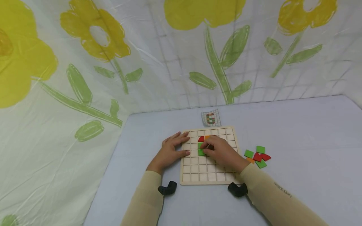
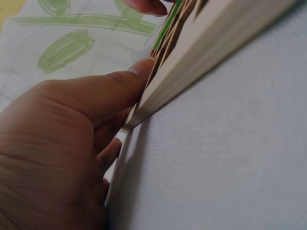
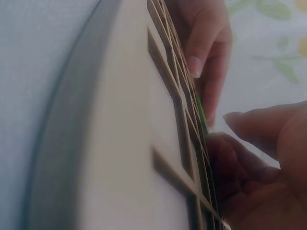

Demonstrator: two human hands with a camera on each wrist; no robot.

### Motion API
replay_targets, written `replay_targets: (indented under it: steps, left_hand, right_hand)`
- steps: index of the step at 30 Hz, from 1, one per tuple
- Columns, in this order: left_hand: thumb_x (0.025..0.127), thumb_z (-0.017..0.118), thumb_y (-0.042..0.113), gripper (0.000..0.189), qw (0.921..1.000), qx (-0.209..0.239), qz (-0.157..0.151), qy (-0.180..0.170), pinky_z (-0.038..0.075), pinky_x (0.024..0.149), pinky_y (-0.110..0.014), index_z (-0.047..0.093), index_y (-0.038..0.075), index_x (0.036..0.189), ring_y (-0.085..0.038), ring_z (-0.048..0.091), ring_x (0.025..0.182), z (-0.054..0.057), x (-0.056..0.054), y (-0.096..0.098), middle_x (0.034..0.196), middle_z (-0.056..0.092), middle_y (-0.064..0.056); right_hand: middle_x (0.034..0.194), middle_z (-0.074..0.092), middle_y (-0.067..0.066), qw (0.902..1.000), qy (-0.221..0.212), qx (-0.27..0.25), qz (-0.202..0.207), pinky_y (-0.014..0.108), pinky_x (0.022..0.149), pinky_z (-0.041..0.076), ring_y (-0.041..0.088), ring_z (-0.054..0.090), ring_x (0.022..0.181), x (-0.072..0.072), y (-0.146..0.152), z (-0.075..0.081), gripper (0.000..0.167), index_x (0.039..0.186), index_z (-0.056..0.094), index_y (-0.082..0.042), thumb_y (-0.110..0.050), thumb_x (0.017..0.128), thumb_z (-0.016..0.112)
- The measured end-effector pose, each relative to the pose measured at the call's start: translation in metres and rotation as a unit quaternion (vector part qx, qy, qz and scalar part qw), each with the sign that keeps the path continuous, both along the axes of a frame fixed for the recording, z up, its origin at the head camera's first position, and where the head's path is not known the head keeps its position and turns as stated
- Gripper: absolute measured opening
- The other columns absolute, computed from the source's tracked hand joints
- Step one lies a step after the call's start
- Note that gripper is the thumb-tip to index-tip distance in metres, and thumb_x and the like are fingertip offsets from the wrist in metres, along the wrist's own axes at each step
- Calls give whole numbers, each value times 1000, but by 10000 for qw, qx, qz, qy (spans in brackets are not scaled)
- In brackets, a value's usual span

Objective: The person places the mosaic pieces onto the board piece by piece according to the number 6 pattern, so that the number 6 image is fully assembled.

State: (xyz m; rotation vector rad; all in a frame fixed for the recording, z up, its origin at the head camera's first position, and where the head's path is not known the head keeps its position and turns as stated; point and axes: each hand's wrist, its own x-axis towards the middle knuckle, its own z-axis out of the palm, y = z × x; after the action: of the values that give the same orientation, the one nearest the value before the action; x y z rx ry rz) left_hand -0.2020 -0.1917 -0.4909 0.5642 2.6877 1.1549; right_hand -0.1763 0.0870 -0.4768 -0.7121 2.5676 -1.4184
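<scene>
The right hand (image 1: pixel 223 152) is covering the middle of the wooden grid board (image 1: pixel 190 168), hiding several cells and partly blocking the orange tile (image 1: pixel 207 137) and the two green square tiles (image 1: pixel 200 153); the small print on the pattern card (image 1: pixel 205 118) beyond the far edge is staying hard to make out. The board is lying flat on the surface (image 1: pixel 299 141), its near edge facing the person and its grid lines running left-right and near-far; no clearly longer side is showing. The red quarter-circle tile (image 1: pixel 201 139) is sitting left of the orange one, its curve facing far left, while the green squares are forming a near-far column on its near side. The right hand is bending its fingers down at this column; whether it is pinching a tile cannot be told. The left hand (image 1: pixel 171 150) is resting on the board's left edge, fingers spread and relaxed, grasping nothing. Loose green, red and orange tiles (image 1: pixel 260 149) are lying in a cluster right of the board.
</scene>
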Motion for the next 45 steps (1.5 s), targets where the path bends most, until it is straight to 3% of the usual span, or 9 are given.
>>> replay_targets:
  steps: [15, 24, 36, 45]
  left_hand:
    - [94, 88, 35, 66, 9999, 54, -98, 94, 7, 127, -51, 66, 16, 153, -15, 21, 162, 1, 1, -1, 166, 45, 18]
    - [94, 88, 36, 66, 10000, -58, 7, 18, 10, 127, -52, 66, 18, 153, -12, 20, 161, 1, 0, 0, 166, 43, 23]
    - [94, 87, 36, 66, 10000, -76, -34, 6, 9, 127, -49, 66, 18, 153, -12, 20, 161, 1, 0, -1, 166, 43, 23]
    - [95, 87, 35, 65, 10000, -36, -58, 42, 8, 127, -51, 66, 17, 153, -14, 21, 162, 1, 0, -1, 166, 44, 20]
  right_hand:
    - [112, 69, -4, 9998, -134, -98, 61, 42, 90, 56, 16, 65, 97, 1, 0, 1, 6, 110, 77, -11, -11, 106, 73]
    - [117, 70, -1, 9992, -260, -304, 80, 43, 91, 56, 17, 65, 99, 2, 1, 1, 10, 115, 76, -11, -17, 108, 72]
    - [121, 71, -5, 9952, -532, -821, 40, 44, 91, 55, 19, 67, 103, 2, 1, 6, 29, 132, 73, -10, -29, 111, 68]
    - [123, 70, 12, 9814, -1033, -1614, 109, 45, 89, 58, 31, 69, 106, 2, 4, 12, 42, 135, 67, -2, -37, 118, 52]
